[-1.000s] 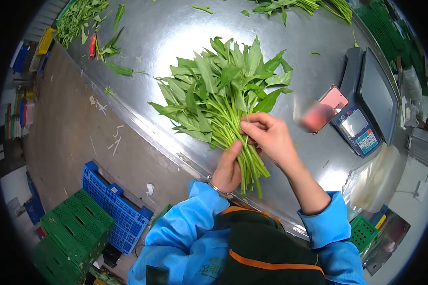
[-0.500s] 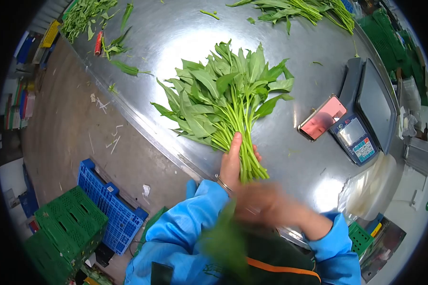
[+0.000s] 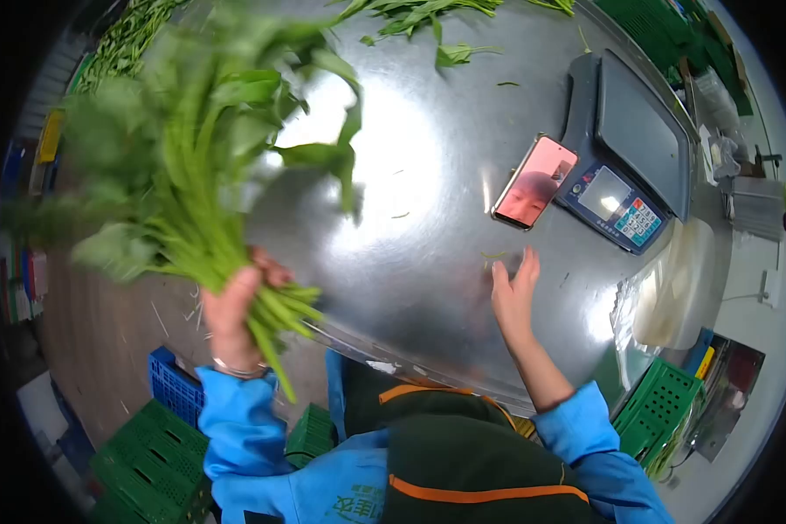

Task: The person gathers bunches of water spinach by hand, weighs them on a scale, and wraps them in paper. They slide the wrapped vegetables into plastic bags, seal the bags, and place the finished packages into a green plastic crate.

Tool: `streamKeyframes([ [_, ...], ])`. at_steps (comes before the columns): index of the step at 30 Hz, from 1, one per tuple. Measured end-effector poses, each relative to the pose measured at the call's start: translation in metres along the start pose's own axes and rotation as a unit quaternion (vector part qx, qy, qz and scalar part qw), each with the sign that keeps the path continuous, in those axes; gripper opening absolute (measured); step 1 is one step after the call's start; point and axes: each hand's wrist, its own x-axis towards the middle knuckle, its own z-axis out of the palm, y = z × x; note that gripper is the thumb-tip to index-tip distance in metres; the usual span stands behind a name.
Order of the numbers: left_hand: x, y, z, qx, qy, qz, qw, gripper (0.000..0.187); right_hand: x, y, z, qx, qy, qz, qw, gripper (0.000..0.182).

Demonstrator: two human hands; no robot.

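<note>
My left hand (image 3: 234, 307) is wrapped round the stems of a bunch of leafy greens (image 3: 196, 166), which looks like water spinach. The bunch is lifted at the left over the table's edge, its leaves up and smeared by motion, its cut stem ends pointing down to the right. My right hand (image 3: 517, 293) holds nothing; its fingers are apart, above the metal table (image 3: 393, 288). Nearest to that hand is a phone (image 3: 534, 182) with a lit pink screen, leaning against a digital scale (image 3: 620, 166).
More greens (image 3: 419, 16) lie at the table's far side, with another pile (image 3: 127, 44) at the far left. Clear plastic bags (image 3: 664, 297) rest at the right edge. Green crates (image 3: 153, 454) and a blue crate (image 3: 175, 384) stand on the floor at left; another green crate (image 3: 659, 410) is at right.
My left hand has swung the bunch leftward and up off the table. My right hand, blurred near my body before, has moved up over the table with its fingers apart.
</note>
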Motion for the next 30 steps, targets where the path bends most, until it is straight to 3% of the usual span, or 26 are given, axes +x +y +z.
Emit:
streamKeyframes([
  [2,0.008,0.022,0.010,0.013,0.023,0.045,0.999,0.041,0.006,0.011,0.023,-0.235,-0.131,0.029,0.963,0.059],
  [3,0.013,0.033,0.019,0.014,0.085,0.095,0.992,0.038,-0.017,-0.012,0.037,-0.012,-0.162,-0.067,0.984,0.055],
  [4,0.015,0.044,0.028,0.013,0.144,0.145,0.979,0.036,-0.030,-0.050,0.032,0.078,-0.353,-0.074,0.930,0.044],
  [5,0.011,0.057,0.032,0.019,0.137,0.152,0.979,0.036,-0.049,-0.071,0.033,0.217,-0.508,-0.047,0.833,0.033],
  [7,0.000,0.084,0.029,0.157,-0.180,0.113,0.964,0.031,-0.076,-0.086,0.036,0.217,-0.448,-0.335,0.800,0.030],
  [8,0.000,0.101,0.024,0.237,-0.284,0.029,0.928,0.027,-0.079,-0.079,0.030,0.214,-0.467,-0.275,0.812,0.029],
  [9,-0.006,0.113,0.035,0.305,-0.317,-0.039,0.897,0.029,-0.083,-0.066,0.021,0.210,-0.486,-0.213,0.821,0.028],
  [10,-0.009,0.120,0.047,0.370,-0.346,-0.106,0.856,0.031,-0.094,-0.019,0.031,0.122,-0.477,-0.206,0.846,0.028],
  [12,0.002,0.115,0.063,0.441,-0.502,-0.191,0.719,0.039,-0.108,0.056,0.026,-0.024,-0.451,-0.176,0.875,0.027],
  [13,0.007,0.105,0.072,0.493,-0.544,-0.203,0.648,0.040,-0.114,0.076,0.006,-0.062,-0.443,-0.156,0.881,0.027],
  [14,0.014,0.091,0.079,0.533,-0.530,-0.276,0.599,0.040,-0.121,0.091,-0.016,-0.086,-0.438,-0.140,0.884,0.026],
  [15,0.030,0.073,0.078,0.544,-0.540,-0.295,0.570,0.040,-0.131,0.098,-0.029,-0.096,-0.437,-0.129,0.885,0.026],
  [17,0.088,0.036,0.049,0.689,-0.541,-0.153,0.458,0.047,-0.144,0.092,-0.053,-0.091,-0.427,-0.119,0.892,0.026],
  [18,0.126,0.034,0.032,0.772,-0.403,-0.138,0.472,0.042,-0.138,0.078,-0.064,-0.096,-0.416,-0.123,0.896,0.026],
  [19,0.163,0.061,0.036,0.756,-0.313,-0.185,0.544,0.034,-0.134,0.060,-0.079,-0.058,-0.377,-0.076,0.921,0.022],
  [20,0.205,0.082,0.019,0.746,-0.212,-0.175,0.606,0.032,-0.130,0.043,-0.092,-0.019,-0.336,-0.028,0.941,0.019],
  [21,0.231,0.109,0.004,0.710,-0.104,-0.079,0.691,0.027,-0.115,0.033,-0.106,-0.028,-0.280,-0.019,0.959,0.019],
  [22,0.241,0.129,-0.001,0.525,-0.021,-0.006,0.851,0.022,-0.093,0.025,-0.125,-0.036,-0.224,-0.010,0.974,0.020],
  [23,0.250,0.147,0.004,0.435,0.046,0.010,0.899,0.018,-0.064,0.012,-0.146,-0.078,-0.147,-0.032,0.986,0.018],
  [24,0.262,0.150,0.000,0.310,0.078,0.067,0.945,0.019,-0.032,0.003,-0.166,0.011,-0.089,0.050,0.995,0.019],
  [25,0.262,0.154,0.008,0.214,0.113,0.058,0.969,0.018,0.004,-0.011,-0.183,0.015,-0.012,0.006,1.000,0.019],
  [26,0.269,0.145,0.007,0.098,0.104,0.089,0.986,0.018,0.042,-0.036,-0.201,-0.066,0.049,-0.068,0.994,0.019],
  [28,0.271,0.113,0.006,-0.086,0.074,0.132,0.985,0.018,0.116,-0.095,-0.217,-0.115,0.112,-0.182,0.970,0.021],
  [29,0.261,0.087,0.010,-0.152,0.057,0.146,0.976,0.017,0.148,-0.126,-0.217,-0.157,0.089,-0.218,0.959,0.022],
  [30,0.252,0.055,0.007,-0.114,0.029,0.141,0.983,0.018,0.179,-0.149,-0.209,-0.169,0.045,-0.229,0.958,0.024],
])
